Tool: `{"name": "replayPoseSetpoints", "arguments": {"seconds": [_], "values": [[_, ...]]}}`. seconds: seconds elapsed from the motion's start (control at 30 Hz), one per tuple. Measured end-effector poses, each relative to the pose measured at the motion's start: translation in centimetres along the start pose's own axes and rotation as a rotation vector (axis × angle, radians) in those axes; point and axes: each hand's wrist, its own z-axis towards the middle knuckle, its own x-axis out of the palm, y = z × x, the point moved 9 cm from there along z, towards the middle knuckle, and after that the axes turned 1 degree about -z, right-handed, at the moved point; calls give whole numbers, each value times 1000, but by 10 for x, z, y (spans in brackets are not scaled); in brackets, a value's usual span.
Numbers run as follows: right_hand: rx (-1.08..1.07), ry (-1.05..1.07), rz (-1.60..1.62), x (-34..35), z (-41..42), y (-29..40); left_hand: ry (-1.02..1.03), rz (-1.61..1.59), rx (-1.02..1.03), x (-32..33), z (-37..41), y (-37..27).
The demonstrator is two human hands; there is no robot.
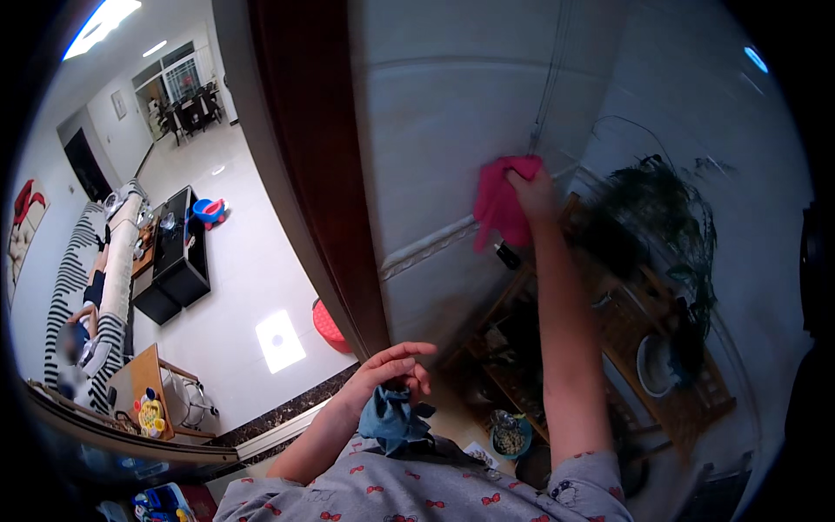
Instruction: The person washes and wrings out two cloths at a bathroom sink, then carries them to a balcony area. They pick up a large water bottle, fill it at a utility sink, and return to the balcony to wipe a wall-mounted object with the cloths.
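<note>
My right hand [531, 192] is stretched out ahead, gripping a bright pink cloth [499, 196]. Part of the cloth lies over the pale tiled wall [424, 150], close to a raised moulding strip [427, 248]. A small black object [507, 254] with a white tip shows just below the cloth. Before my chest is my left hand [394, 368], index finger extended and the others curled. Bunched blue fabric [394, 421] sits right beneath it; whether the fingers hold that fabric cannot be told.
A dark wooden door frame [313, 163] stands close on my left. To the right, a wooden rack [633, 339] carries plants [659, 196] and a pale pot [655, 365]. A blue bowl [511, 437] rests low down. Through the doorway, a person [85, 326] lies on a sofa.
</note>
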Motion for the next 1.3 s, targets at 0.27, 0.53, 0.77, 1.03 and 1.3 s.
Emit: {"name": "replayPoseSetpoints", "arguments": {"seconds": [0.27,0.53,0.77,1.03,1.3], "values": [[-132,-235,-443,-17,-18,29,22,34,-54,7,5,1],[-165,-240,-632,-4,-39,21,-98,-42,0,-23,-4,-2],[246,50,-616,-14,10,-19,-77,-36,-38,-12,3,-1],[21,-94,-763,-12,-19,-4,-82,-53,-51,-9,-1,3],[184,241,-815,-8,11,-2,-109,-64,-56,-13,-2,6]]}}
